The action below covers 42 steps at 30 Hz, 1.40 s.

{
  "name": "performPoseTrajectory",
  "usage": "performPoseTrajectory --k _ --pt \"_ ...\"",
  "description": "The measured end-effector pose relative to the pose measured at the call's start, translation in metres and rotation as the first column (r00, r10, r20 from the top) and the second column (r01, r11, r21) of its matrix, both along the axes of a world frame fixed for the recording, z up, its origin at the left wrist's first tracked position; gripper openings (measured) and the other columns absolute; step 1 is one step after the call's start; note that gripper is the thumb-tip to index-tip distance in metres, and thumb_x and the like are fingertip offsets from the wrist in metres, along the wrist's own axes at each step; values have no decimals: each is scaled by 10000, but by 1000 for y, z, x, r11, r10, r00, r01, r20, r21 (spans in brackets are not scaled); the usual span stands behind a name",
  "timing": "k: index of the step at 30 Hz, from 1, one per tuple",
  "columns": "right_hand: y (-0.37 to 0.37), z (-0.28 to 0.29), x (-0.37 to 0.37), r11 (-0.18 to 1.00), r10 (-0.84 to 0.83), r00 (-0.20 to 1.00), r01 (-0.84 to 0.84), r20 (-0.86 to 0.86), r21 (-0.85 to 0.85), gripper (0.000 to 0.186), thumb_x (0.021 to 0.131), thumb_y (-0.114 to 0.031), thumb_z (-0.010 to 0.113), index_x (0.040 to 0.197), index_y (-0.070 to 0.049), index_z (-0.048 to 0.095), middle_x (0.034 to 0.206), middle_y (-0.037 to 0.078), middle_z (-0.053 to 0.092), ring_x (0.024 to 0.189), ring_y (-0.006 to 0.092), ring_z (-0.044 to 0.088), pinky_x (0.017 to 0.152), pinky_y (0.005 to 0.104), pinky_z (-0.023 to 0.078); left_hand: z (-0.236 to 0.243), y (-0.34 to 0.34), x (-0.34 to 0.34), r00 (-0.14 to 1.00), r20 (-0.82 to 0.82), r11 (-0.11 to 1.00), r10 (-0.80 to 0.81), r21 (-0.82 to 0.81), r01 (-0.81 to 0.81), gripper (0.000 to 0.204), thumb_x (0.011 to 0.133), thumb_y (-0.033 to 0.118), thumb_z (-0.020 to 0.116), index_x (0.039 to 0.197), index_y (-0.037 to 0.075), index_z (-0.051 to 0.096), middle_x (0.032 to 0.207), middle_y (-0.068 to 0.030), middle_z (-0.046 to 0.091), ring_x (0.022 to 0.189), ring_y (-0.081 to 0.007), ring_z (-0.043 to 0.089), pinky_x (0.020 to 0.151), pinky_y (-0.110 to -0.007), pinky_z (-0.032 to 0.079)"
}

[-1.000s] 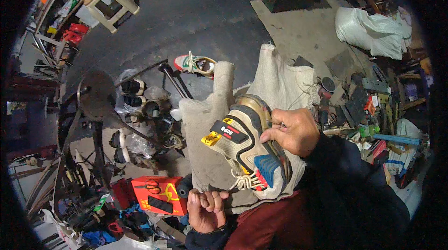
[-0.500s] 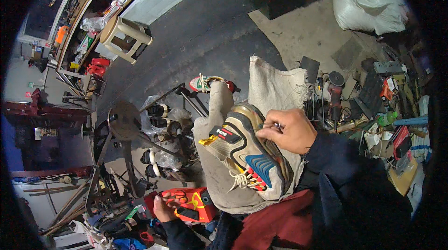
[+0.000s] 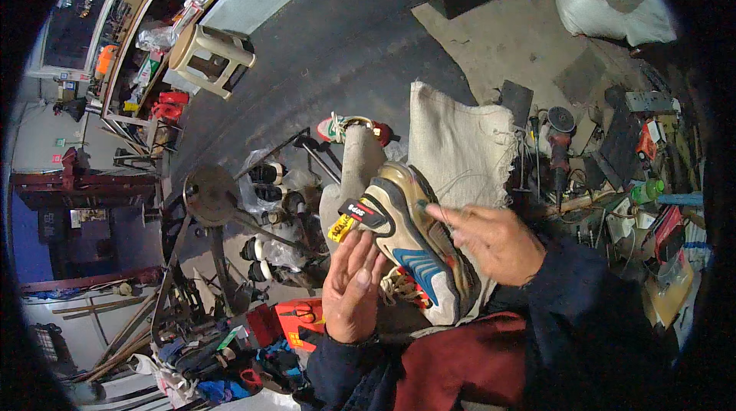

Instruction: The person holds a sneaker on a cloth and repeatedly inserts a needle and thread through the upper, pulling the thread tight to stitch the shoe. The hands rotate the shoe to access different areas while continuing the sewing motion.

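A beige sneaker (image 3: pixel 399 223) with blue side panels and a yellow tab lies on its side across my lap, on a grey-beige cloth (image 3: pixel 458 135). My left hand (image 3: pixel 353 288) is open at the shoe's opening, palm turned up and fingers stretched beneath the tab. Along the sole edge is my right hand (image 3: pixel 494 246), its index finger reaching to the sole and its other fingers curled. Motion blurs those fingers, and whatever they pinch cannot be made out. Above them a faint thin thread arcs over the cloth.
Another sneaker (image 3: pixel 337 129), red, green and white, sits beyond my knee. To the left stands a metal stand with a round plate (image 3: pixel 208 195), with several shoes beside it. An angle grinder (image 3: pixel 561 143) and scattered tools lie to the right. A red-orange box (image 3: pixel 299 317) is near my left arm.
My left hand has come up from beside the red-orange box to the shoe's opening. My right hand has shifted slightly right and down; the metal piece seen in its fingers no longer shows.
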State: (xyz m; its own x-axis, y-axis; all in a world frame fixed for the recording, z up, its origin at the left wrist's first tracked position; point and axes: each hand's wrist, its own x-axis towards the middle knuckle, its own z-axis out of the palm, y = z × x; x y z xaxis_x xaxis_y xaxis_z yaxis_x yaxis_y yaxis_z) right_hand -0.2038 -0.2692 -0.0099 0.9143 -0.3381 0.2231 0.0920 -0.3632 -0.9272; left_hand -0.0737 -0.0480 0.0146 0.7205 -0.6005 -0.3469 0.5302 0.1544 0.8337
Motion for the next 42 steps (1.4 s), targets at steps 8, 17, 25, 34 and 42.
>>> performPoseTrajectory --k 8,17,25,34,42 --pt "7 -15 -1 990 138 981 -132 -133 59 518 937 47 576 1441 -72 582 875 185 632 738 319 641 687 390 524 4 5 -14 993 72 985 93 137 -102 662 962 107 657 1533 -28 350 1541 -230 438 1380 -360 510 1073 -479 505" --pt "6 -14 4 982 168 977 -154 -134 106 522 920 51 565 1431 -55 580 881 206 645 753 359 663 696 417 540 -6 -13 3 995 -43 995 -92 39 94 649 943 189 685 1482 -43 408 1495 -172 507 1347 -256 528 1121 -398 419" --pt "-7 1 16 974 222 956 -209 -190 86 521 927 81 514 1431 -31 578 952 228 684 756 322 663 735 363 538 -20 -29 14 978 159 982 -138 154 113 474 916 -57 705 1368 -11 570 1324 -85 645 1204 -178 603 1065 -340 450" --pt "-30 42 48 857 265 812 -445 -520 -259 413 892 34 592 1286 -43 688 852 253 706 742 402 704 687 418 566 -17 -39 17 969 187 968 -160 223 117 286 915 -8 713 1199 -1 672 1105 -26 721 983 -124 658 908 -291 503" --pt "-39 46 83 877 389 786 -476 -481 -67 290 919 -18 647 1193 -42 736 855 256 701 703 377 713 639 395 548 -27 -33 21 928 319 949 -195 301 96 229 937 15 693 1164 -18 688 1034 -34 729 927 -107 648 832 -278 519"
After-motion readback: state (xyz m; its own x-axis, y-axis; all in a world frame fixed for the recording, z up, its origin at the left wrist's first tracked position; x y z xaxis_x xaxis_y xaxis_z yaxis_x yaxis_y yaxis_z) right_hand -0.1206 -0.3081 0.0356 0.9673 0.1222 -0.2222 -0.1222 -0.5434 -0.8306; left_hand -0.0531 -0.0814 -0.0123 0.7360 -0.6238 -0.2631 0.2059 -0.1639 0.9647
